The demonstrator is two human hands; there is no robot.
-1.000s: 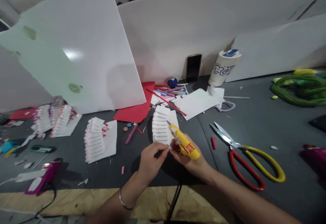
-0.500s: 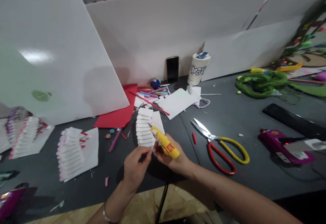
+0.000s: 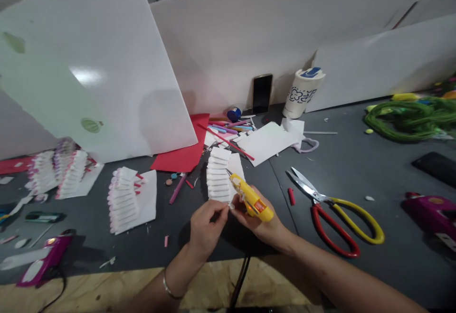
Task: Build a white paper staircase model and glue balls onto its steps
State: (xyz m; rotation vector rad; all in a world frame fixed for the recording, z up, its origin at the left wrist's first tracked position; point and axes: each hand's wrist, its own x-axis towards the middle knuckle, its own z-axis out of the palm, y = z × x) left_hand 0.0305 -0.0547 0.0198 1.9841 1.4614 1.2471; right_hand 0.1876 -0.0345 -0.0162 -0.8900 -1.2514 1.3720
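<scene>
My right hand (image 3: 267, 222) is wrapped round a yellow hot glue gun (image 3: 249, 196), whose metal nozzle points up and to the left. Thumb and fingertips of my left hand (image 3: 206, 225) pinch a small whitish piece (image 3: 231, 206), close to the right hand's fingertips; its exact kind is too small to tell. Just beyond both hands lies a white paper card (image 3: 237, 165) with a fanned column of white rolled strips (image 3: 218, 180). The glue gun's nozzle is over this card, and whether it touches the strips I cannot tell.
Scissors (image 3: 313, 194) with red and yellow handles lie open at right. Similar strip cards (image 3: 146, 199) are at left, near a magenta device (image 3: 48, 260). Behind are red paper (image 3: 181, 154), pens, a phone (image 3: 261, 93), a cup (image 3: 302, 93) and green cord (image 3: 399, 118).
The camera view has turned left, so everything appears farther right and more of the left table shows. Both hands keep nearly the same pose and hold the same things.
</scene>
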